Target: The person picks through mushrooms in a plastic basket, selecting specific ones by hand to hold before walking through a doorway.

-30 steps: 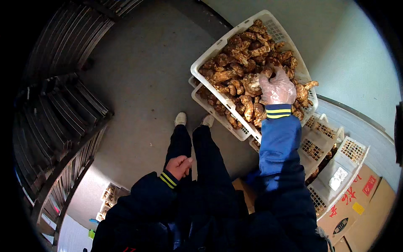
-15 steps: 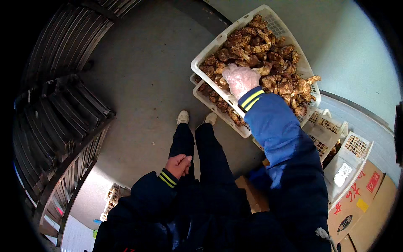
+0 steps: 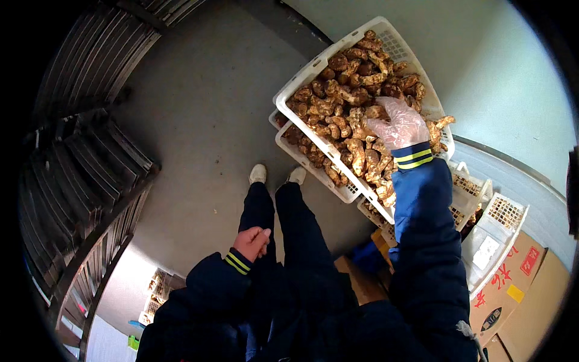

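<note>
Brown, knobbly mushrooms with thick pale-flecked stems are heaped in a white plastic crate with latticed ends, ahead and to the right. My right hand, in a thin clear plastic glove, rests on the right part of the heap. Its thumb and fingers are apart around the mushrooms, with the fingertips partly hidden among them. My bare left hand is curled into a loose fist above my left thigh, away from the crate, and nothing shows in it.
Beneath the top crate lies another white crate, also holding mushrooms. More white crates and a cardboard box stand at the right along the pale wall. Dark slatted racks line the left side. Grey floor lies between.
My right hand has moved rightward across the mushrooms from the crate's near left side. Mushrooms there now lie differently, with more exposed along the near side. My left hand stays about where it was.
</note>
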`<state>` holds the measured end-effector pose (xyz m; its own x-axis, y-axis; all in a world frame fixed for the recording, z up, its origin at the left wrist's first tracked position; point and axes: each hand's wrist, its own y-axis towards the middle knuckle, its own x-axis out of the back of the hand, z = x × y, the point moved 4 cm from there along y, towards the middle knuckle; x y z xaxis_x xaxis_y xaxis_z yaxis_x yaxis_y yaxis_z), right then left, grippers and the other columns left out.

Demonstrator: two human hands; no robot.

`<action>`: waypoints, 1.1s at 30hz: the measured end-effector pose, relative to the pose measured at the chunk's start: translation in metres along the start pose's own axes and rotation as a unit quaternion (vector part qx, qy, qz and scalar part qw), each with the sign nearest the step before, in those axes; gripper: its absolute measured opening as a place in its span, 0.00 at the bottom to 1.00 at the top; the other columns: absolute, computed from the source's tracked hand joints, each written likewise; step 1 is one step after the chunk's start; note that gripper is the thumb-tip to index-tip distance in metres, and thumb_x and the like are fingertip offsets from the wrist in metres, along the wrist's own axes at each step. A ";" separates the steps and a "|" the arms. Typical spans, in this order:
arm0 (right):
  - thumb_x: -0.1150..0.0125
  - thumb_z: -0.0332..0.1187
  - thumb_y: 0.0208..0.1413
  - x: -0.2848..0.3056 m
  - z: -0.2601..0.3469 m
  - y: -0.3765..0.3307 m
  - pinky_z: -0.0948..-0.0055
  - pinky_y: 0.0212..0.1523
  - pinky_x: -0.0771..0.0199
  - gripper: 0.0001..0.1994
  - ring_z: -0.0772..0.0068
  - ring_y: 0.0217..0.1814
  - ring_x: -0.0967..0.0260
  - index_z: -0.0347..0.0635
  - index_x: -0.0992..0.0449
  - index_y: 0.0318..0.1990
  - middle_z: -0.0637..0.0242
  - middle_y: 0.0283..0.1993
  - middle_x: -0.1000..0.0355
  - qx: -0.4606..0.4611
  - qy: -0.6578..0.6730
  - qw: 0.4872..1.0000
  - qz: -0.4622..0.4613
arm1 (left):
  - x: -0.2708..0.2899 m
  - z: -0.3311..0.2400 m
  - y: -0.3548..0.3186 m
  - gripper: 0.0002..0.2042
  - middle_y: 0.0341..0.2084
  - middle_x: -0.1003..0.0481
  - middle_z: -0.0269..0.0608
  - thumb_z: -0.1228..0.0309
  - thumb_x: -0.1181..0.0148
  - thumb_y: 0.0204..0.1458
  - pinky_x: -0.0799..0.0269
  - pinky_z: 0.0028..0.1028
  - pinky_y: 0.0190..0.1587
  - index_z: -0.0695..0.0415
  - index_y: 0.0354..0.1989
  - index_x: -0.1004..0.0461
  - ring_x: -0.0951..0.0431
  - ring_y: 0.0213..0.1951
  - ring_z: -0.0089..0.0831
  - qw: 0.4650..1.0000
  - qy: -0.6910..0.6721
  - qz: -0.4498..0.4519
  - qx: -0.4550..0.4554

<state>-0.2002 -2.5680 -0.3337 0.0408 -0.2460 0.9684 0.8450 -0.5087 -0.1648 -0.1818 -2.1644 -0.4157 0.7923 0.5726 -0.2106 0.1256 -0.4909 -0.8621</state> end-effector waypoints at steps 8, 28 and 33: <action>0.41 0.39 0.42 0.007 0.057 0.023 0.62 0.43 0.30 0.21 0.54 0.45 0.31 0.44 0.29 0.46 0.54 0.44 0.29 0.047 -0.011 0.998 -0.041 | 0.002 0.018 0.010 0.16 0.11 0.33 0.33 0.59 0.50 0.56 0.38 0.19 0.19 0.58 0.21 0.33 0.34 0.15 0.19 0.994 0.092 -0.008 -0.050; 0.45 0.31 0.38 -0.036 0.060 -0.049 0.63 0.28 0.31 0.11 0.63 0.31 0.33 0.46 0.25 0.33 0.65 0.27 0.32 0.122 -0.202 0.963 0.131 | 0.012 0.021 0.013 0.16 0.11 0.33 0.32 0.60 0.50 0.56 0.40 0.19 0.18 0.57 0.20 0.33 0.35 0.14 0.19 0.995 0.069 -0.036 -0.064; 0.44 0.33 0.42 -0.015 0.065 -0.027 0.58 0.34 0.32 0.13 0.52 0.32 0.33 0.42 0.27 0.37 0.55 0.29 0.30 0.138 0.016 0.990 0.005 | 0.008 0.022 0.014 0.17 0.11 0.34 0.32 0.59 0.50 0.56 0.40 0.19 0.19 0.57 0.20 0.33 0.35 0.14 0.19 0.995 0.071 -0.025 -0.064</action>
<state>-0.1891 -2.4974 -0.3315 0.0359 -0.2777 0.9600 0.9586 -0.2619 -0.1116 -0.1869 -2.1530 -0.4397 0.8582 0.5045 -0.0947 0.2342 -0.5490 -0.8023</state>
